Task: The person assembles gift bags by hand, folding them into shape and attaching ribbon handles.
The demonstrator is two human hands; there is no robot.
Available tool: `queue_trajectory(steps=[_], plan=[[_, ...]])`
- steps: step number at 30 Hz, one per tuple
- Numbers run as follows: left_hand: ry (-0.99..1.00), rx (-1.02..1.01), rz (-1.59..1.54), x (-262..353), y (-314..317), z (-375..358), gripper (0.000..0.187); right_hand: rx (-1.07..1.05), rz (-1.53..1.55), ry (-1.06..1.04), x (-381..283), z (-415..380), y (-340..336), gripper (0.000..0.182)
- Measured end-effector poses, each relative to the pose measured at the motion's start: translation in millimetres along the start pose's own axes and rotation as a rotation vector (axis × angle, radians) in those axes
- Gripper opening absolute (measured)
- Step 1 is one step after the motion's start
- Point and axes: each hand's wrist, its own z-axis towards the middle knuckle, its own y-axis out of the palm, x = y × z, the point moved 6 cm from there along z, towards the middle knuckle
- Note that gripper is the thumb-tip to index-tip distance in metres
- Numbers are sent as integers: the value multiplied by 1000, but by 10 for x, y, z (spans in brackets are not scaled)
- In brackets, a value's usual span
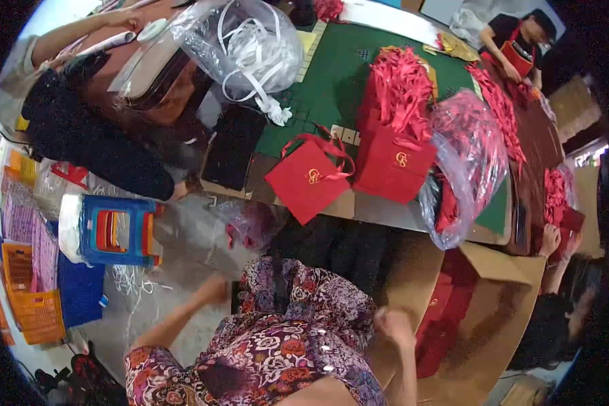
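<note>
My left hand [216, 289] is low on the left, beside my patterned clothing [277, 345]. It is blurred, so its fingers cannot be made out. On the other side, near the rim of a cardboard box [501, 325], my right hand [395, 327] has its fingers curled; whatever they hold, if anything, is hidden. Red paper bags [446, 311] are inside that box. In front of me on the table, a red gift bag [309, 177] with a ribbon handle lies tilted at the edge. A second red bag [394, 162] stands beside it, with red ribbons [400, 81] piled behind.
A clear bag of white ribbon [254, 47] and a plastic bag of red ribbon [470, 149] rest on the green-topped table [331, 74]. Stacked plastic stools [118, 230] and orange crates [30, 291] stand left. Other people work at the left, far right and right.
</note>
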Motion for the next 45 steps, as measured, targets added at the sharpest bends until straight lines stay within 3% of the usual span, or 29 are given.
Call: queue_trajectory(steps=[1, 2, 3, 5, 7, 11, 14, 18, 24, 26, 27, 29, 35, 37, 38, 40, 41, 44, 45], plan=[[248, -11, 96, 848, -1296, 193, 25, 371, 144, -85, -275, 12, -600, 15], [89, 243, -231, 1121, -2049, 521, 14, 756, 284, -162, -567, -89, -1142, 13], [199, 409, -367, 1541, -2593, 632, 13, 829, 370, -226, -771, -46, -1404, 11], [192, 652, -476, 1871, -3061, 846, 18, 923, 468, -309, -1103, 124, -1732, 17], [261, 906, -315, 1992, -3293, 1150, 26, 989, 443, -383, -1374, 356, -1939, 25], [174, 1113, -187, 2281, -3517, 1420, 41, 1206, 302, -555, -1848, 800, -2262, 32], [124, 1126, -178, 2310, -3365, 1514, 42, 1267, 143, -639, -2014, 1130, -2318, 37], [109, 1098, -198, 2400, -3195, 1418, 45, 1207, -26, -581, -1974, 1329, -2227, 32], [89, 1037, -274, 2417, -3113, 1297, 48, 1155, 108, -549, -1810, 1160, -2156, 18], [87, 997, -273, 2401, -3153, 1302, 45, 1181, 441, -607, -1683, 1039, -2171, 16], [78, 987, -324, 2388, -3196, 1305, 39, 1181, 441, -596, -1648, 974, -2163, 16], [100, 1008, -294, 2387, -3285, 1350, 37, 1131, 832, -589, -1472, 838, -2185, 13], [303, 1108, -328, 2655, -3673, 1551, 20, 1237, 1363, -663, -1293, -9, -2490, 6], [311, 1109, -302, 2701, -3796, 1588, 20, 1170, 1548, -886, -1207, -315, -2444, 11], [316, 1118, -274, 2722, -3830, 1608, 21, 1017, 1713, -1021, -1149, -408, -2386, 18], [303, 1064, -294, 2728, -3822, 1687, 23, 879, 1740, -1453, -1144, -598, -2440, 14], [355, 1007, -262, 2773, -3799, 1730, 24, 884, 1743, -1449, -1136, -596, -2417, 14], [414, 858, -200, 2849, -3694, 1852, 31, 1080, 1509, -811, -1152, -383, -2344, 12], [439, 834, -126, 2901, -3666, 1884, 34, 982, 1507, -557, -1255, -192, -2363, 8]])
